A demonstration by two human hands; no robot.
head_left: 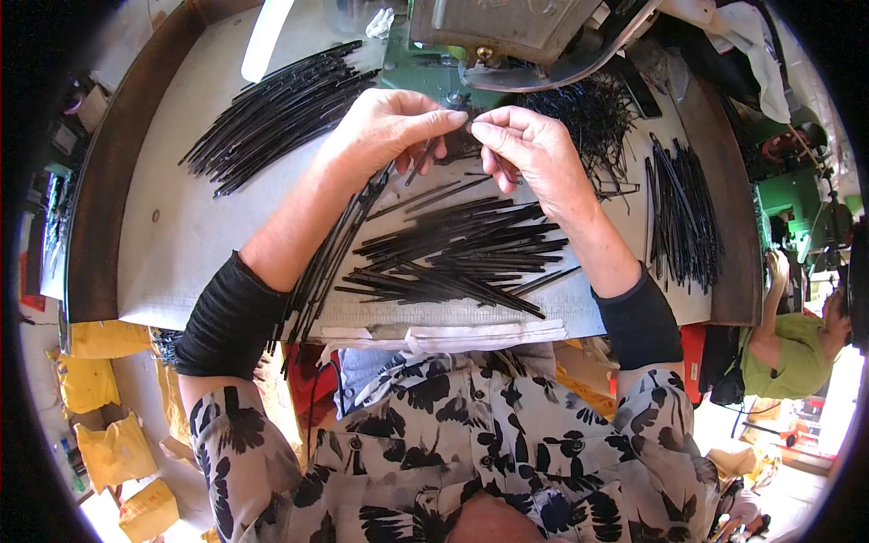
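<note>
My left hand [403, 131] is closed in a pinch, and a thin black strip [419, 166] slants down from its fingers. Close beside it, my right hand [534, 149] is also pinched, thumb against forefinger; what it holds is too small to make out. Both hands are raised in front of a machine's grey metal head [502, 32], their fingertips almost meeting. Below them a pile of thin black strips [462, 249] lies on the pale worktable [163, 262]. More long black strips [330, 258] run beside my left forearm and hang over the near edge.
A black bundle [276, 118] lies at the far left, another [683, 217] at the right. Behind my right hand is a tangled dark heap [593, 118]. A raised brown rim [104, 181] borders the table. At the right, a person in a green top [792, 353] is nearby.
</note>
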